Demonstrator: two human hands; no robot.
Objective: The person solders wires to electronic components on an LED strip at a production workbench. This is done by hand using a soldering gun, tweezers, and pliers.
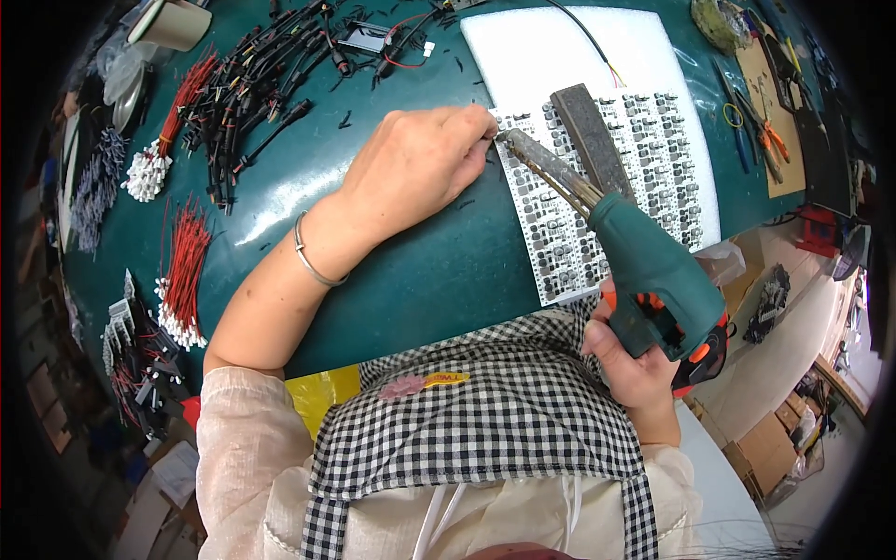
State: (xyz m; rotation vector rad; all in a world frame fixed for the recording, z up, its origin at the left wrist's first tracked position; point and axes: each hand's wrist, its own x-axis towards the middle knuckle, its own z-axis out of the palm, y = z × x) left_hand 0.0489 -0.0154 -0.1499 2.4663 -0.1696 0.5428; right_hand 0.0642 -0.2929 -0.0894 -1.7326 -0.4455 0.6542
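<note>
My left hand (pixel 411 168), a bracelet on its wrist, is closed in a pinch at the left edge of a white circuit board panel (pixel 561 247). What its fingertips hold is too small to make out. My right hand (pixel 627 369) grips the handle of a green soldering gun (pixel 653 266). The gun's metal barrel slants up and left across the panel, with its tip beside my left fingertips. Rows of small dark components cover the panel, which lies on a white foam sheet (pixel 518 47). On the panel rests a dark grey bar (pixel 592 135).
Black cable connectors (pixel 247 103) are heaped at the back left. Bundles of red wires (pixel 189 257) with white plugs lie on the green table (pixel 429 280). Orange-handled pliers (pixel 772 142) sit at the far right. A thin black cable (pixel 588 35) crosses the foam.
</note>
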